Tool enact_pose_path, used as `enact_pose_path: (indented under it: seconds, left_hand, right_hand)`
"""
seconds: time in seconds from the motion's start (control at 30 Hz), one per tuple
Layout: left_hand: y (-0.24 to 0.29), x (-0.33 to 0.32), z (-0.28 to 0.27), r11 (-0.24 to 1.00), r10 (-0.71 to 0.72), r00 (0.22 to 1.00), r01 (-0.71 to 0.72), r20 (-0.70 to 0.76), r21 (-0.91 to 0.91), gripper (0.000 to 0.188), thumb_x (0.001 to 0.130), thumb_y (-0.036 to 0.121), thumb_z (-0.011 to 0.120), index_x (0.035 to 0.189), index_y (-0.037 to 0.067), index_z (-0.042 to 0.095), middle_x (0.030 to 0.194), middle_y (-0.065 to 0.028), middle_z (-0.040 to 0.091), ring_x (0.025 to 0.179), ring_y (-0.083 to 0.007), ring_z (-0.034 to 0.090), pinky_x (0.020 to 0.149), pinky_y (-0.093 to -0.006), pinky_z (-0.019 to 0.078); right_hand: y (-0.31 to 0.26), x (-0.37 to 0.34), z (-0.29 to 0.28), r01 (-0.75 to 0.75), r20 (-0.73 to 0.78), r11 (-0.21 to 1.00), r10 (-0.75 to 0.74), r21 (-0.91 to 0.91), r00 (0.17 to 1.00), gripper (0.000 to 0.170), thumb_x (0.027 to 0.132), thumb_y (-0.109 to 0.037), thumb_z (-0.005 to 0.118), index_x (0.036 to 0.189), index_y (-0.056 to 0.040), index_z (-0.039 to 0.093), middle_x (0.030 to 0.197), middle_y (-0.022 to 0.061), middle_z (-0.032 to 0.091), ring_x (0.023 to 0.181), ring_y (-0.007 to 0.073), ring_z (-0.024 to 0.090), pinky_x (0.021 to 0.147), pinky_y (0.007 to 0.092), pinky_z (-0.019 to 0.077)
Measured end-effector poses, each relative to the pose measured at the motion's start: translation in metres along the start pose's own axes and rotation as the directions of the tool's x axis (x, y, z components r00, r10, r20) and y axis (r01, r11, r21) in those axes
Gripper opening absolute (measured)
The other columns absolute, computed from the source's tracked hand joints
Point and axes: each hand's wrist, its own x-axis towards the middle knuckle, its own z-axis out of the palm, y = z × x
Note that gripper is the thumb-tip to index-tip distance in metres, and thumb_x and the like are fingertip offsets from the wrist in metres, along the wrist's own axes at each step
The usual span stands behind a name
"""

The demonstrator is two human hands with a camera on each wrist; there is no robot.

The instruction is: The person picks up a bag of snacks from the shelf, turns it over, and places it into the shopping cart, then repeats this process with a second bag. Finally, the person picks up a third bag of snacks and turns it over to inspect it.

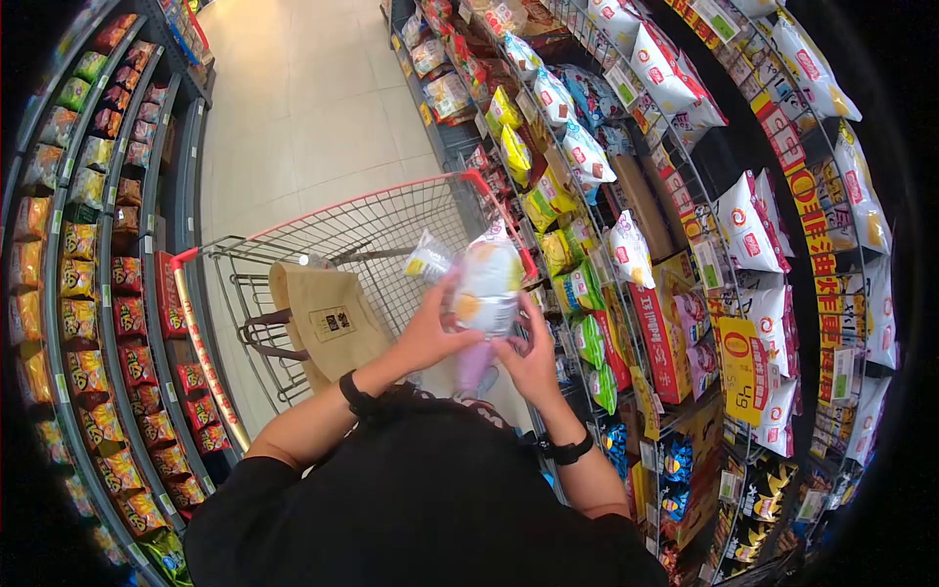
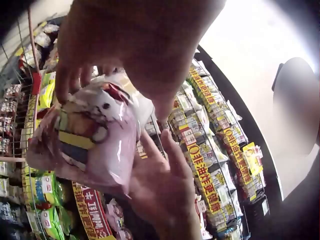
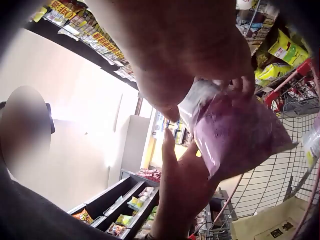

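Note:
Both hands hold a white and purple snack bag over the near end of the shopping cart. My left hand grips the bag's left side, with the thumb across its face. On the opposite side, my right hand holds the lower right edge. A cartoon figure shows on the bag's pink face in the left wrist view; its other face looks plain purple in the right wrist view. Just beyond the left hand, a smaller clear-and-white packet overlaps the cart basket.
A beige tote bag hangs at the cart's left side. Shelves of snack packets line the left, and a rack of hanging bags runs close along the right. Tiled floor stretches ahead between them.

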Motion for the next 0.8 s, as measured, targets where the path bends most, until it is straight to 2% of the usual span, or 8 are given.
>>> enact_pose_path:
  seconds: [0.1, 0.13, 0.23, 0.27, 0.4, 0.5, 0.6, 0.8]
  left_hand:
    - [-0.009, 0.008, -0.007, 0.999, 0.015, 1.0, -0.015, -0.003, -0.032, 0.085, 0.073, 0.015, 0.079, 0.139, 0.002, 0.028, 0.127, -0.0135, 0.052, 0.12, -0.0224, 0.05, 0.099, -0.0352, 0.0427]
    - [-0.004, 0.008, -0.008, 0.986, -0.033, 0.999, 0.034, 0.005, -0.161, 0.082, 0.074, 0.012, 0.077, 0.139, 0.002, 0.028, 0.129, -0.0131, 0.051, 0.119, -0.0212, 0.051, 0.099, -0.0353, 0.0427]
    - [0.015, 0.005, -0.009, 0.94, -0.035, 0.999, 0.042, 0.025, -0.34, 0.073, 0.077, 0.007, 0.073, 0.136, 0.001, 0.032, 0.127, -0.0123, 0.052, 0.117, -0.02, 0.052, 0.099, -0.0343, 0.043]
    - [0.014, 0.005, -0.011, 0.935, -0.065, 0.995, 0.086, 0.074, -0.344, 0.069, 0.078, 0.007, 0.072, 0.136, 0.001, 0.033, 0.127, -0.0119, 0.053, 0.117, -0.0194, 0.052, 0.099, -0.0342, 0.0431]
    - [0.004, 0.003, -0.012, 0.877, -0.122, 0.96, 0.224, 0.253, -0.425, 0.057, 0.084, 0.009, 0.065, 0.134, 0.0, 0.038, 0.126, -0.0111, 0.054, 0.116, -0.0183, 0.053, 0.099, -0.0344, 0.0434]
    - [0.0, 0.003, -0.006, 0.794, -0.107, 0.946, 0.266, 0.305, -0.546, 0.053, 0.089, 0.014, 0.061, 0.134, 0.0, 0.038, 0.127, -0.0117, 0.053, 0.117, -0.0195, 0.052, 0.099, -0.0351, 0.0436]
    - [-0.007, 0.005, -0.003, 0.722, -0.129, 0.935, 0.317, 0.33, -0.615, 0.052, 0.092, 0.018, 0.057, 0.135, 0.0, 0.036, 0.129, -0.013, 0.052, 0.118, -0.0217, 0.052, 0.1, -0.0364, 0.0438]
    - [-0.011, 0.008, -0.004, 0.654, -0.196, 0.907, 0.404, 0.372, -0.64, 0.054, 0.093, 0.022, 0.056, 0.137, 0.0, 0.034, 0.132, -0.0148, 0.048, 0.12, -0.0243, 0.051, 0.101, -0.0384, 0.0439]
  right_hand:
    - [-0.014, -0.006, 0.002, 0.076, 0.112, 0.997, -0.075, -0.003, 0.991, 0.073, 0.08, -0.008, 0.071, 0.143, -0.0038, 0.034, 0.144, 0.0112, 0.035, 0.123, 0.0203, 0.044, 0.093, 0.0328, 0.046]
    - [-0.019, -0.005, -0.001, 0.122, 0.15, 0.992, -0.116, -0.032, 0.982, 0.069, 0.08, -0.007, 0.071, 0.14, -0.0028, 0.038, 0.143, 0.0111, 0.036, 0.123, 0.0206, 0.044, 0.092, 0.0327, 0.046]
    - [-0.006, 0.002, -0.014, 0.06, 0.034, 0.986, -0.066, 0.156, 0.997, 0.067, 0.079, -0.005, 0.071, 0.139, -0.0022, 0.039, 0.14, 0.0106, 0.041, 0.123, 0.0202, 0.045, 0.093, 0.0316, 0.045]
    - [-0.007, 0.004, -0.019, 0.08, -0.068, 0.996, -0.076, 0.051, 0.995, 0.066, 0.081, -0.004, 0.069, 0.139, -0.0007, 0.038, 0.137, 0.0113, 0.044, 0.123, 0.022, 0.046, 0.098, 0.0345, 0.0415]
    - [0.003, 0.008, -0.027, -0.09, 0.156, 0.914, 0.029, 0.396, 0.987, 0.069, 0.089, -0.02, 0.063, 0.144, -0.0006, 0.025, 0.138, 0.0115, 0.044, 0.126, 0.0206, 0.042, 0.105, 0.035, 0.0341]
    - [0.006, 0.003, -0.025, -0.178, 0.199, 0.873, 0.096, 0.454, 0.975, 0.065, 0.092, -0.033, 0.061, 0.141, -0.0024, 0.032, 0.136, 0.0097, 0.047, 0.125, 0.0202, 0.044, 0.105, 0.0344, 0.0345]
    - [0.005, 0.004, -0.019, -0.299, 0.189, 0.831, 0.236, 0.469, 0.953, 0.057, 0.096, -0.035, 0.053, 0.14, -0.0027, 0.035, 0.133, 0.0099, 0.049, 0.121, 0.0193, 0.048, 0.101, 0.0342, 0.0394]
    - [0.007, 0.006, -0.012, -0.367, 0.198, 0.75, 0.31, 0.55, 0.93, 0.048, 0.099, -0.033, 0.049, 0.136, -0.0029, 0.04, 0.128, 0.011, 0.053, 0.114, 0.0186, 0.055, 0.096, 0.0343, 0.0449]
